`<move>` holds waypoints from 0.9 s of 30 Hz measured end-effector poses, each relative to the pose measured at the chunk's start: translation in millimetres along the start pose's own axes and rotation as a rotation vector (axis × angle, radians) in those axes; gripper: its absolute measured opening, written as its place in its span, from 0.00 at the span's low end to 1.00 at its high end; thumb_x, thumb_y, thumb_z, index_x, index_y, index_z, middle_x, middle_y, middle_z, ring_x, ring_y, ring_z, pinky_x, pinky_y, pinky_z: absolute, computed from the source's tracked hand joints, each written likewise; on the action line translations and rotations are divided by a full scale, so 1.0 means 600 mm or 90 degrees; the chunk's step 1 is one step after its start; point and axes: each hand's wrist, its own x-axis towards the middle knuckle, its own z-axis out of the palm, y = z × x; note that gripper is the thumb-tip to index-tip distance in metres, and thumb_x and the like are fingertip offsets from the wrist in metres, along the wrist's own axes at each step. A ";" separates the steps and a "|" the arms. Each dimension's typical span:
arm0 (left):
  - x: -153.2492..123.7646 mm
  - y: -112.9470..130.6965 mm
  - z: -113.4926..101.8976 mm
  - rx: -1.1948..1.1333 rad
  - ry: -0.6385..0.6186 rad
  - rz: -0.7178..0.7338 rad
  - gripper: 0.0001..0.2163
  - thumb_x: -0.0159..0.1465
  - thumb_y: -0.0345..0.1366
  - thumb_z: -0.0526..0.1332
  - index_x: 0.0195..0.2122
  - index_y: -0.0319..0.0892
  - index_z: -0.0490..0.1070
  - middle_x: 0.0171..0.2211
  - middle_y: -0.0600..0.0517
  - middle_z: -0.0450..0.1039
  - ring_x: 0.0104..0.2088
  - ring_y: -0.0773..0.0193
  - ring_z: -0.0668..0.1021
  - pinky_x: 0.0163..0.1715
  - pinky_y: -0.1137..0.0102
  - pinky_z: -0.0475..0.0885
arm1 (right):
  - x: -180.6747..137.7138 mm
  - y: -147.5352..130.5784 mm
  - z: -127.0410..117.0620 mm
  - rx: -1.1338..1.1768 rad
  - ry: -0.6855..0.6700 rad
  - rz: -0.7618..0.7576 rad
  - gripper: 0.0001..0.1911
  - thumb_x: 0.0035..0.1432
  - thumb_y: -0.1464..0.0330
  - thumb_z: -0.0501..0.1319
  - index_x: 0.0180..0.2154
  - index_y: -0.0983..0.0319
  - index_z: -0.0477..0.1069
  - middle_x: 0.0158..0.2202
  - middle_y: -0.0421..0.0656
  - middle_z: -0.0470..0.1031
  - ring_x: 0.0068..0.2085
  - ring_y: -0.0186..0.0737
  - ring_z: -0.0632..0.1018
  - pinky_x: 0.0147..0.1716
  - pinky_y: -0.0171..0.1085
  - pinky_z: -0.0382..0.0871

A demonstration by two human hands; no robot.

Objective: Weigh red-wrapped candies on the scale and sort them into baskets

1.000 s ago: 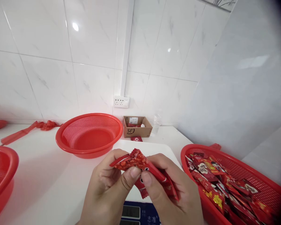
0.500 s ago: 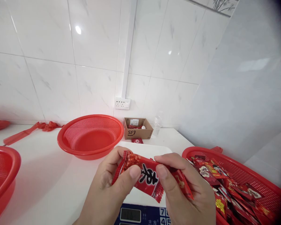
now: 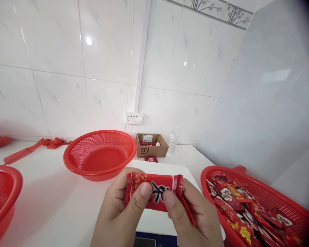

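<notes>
A red snack packet point(image 3: 154, 190) with a black character on a white patch is held level between both hands, above a white weighing scale point(image 3: 157, 219). My left hand point(image 3: 118, 216) pinches its left end with thumb on top. My right hand point(image 3: 193, 219) pinches the right end, and a second red packet point(image 3: 187, 212) shows under those fingers. A red mesh basket point(image 3: 273, 199) at the right, close to my right hand, holds several similar red packets.
An empty red mesh basket point(image 3: 100, 154) sits behind the hands, another red basket point(image 3: 2, 192) at the left edge. A small cardboard box point(image 3: 151, 145), a loose red packet point(image 3: 151, 159), a clear bottle point(image 3: 173, 140) and red plastic bags point(image 3: 33, 147) lie by the tiled wall.
The packet was crumpled and tilted between the hands; it now lies flat and level with its printed face toward me. The view has tipped slightly upward.
</notes>
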 end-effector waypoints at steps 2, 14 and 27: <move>0.001 0.004 -0.001 0.016 -0.040 -0.009 0.08 0.58 0.42 0.69 0.29 0.44 0.76 0.26 0.55 0.74 0.30 0.65 0.75 0.33 0.74 0.73 | 0.000 -0.001 -0.001 -0.007 0.028 -0.009 0.16 0.61 0.56 0.58 0.34 0.59 0.78 0.29 0.42 0.79 0.27 0.38 0.76 0.27 0.33 0.71; -0.008 0.015 0.009 0.159 -0.061 -0.079 0.15 0.52 0.50 0.70 0.23 0.43 0.75 0.18 0.55 0.65 0.20 0.68 0.64 0.19 0.75 0.62 | 0.003 -0.004 -0.011 -0.042 0.069 -0.024 0.19 0.60 0.55 0.59 0.23 0.59 0.70 0.16 0.37 0.67 0.20 0.33 0.66 0.19 0.32 0.61; -0.006 0.000 -0.008 0.155 -0.156 -0.086 0.18 0.60 0.49 0.65 0.22 0.41 0.64 0.20 0.58 0.53 0.22 0.69 0.57 0.21 0.72 0.51 | 0.001 0.002 -0.012 -0.073 0.038 -0.080 0.20 0.61 0.55 0.58 0.22 0.60 0.65 0.18 0.36 0.65 0.20 0.32 0.65 0.20 0.32 0.58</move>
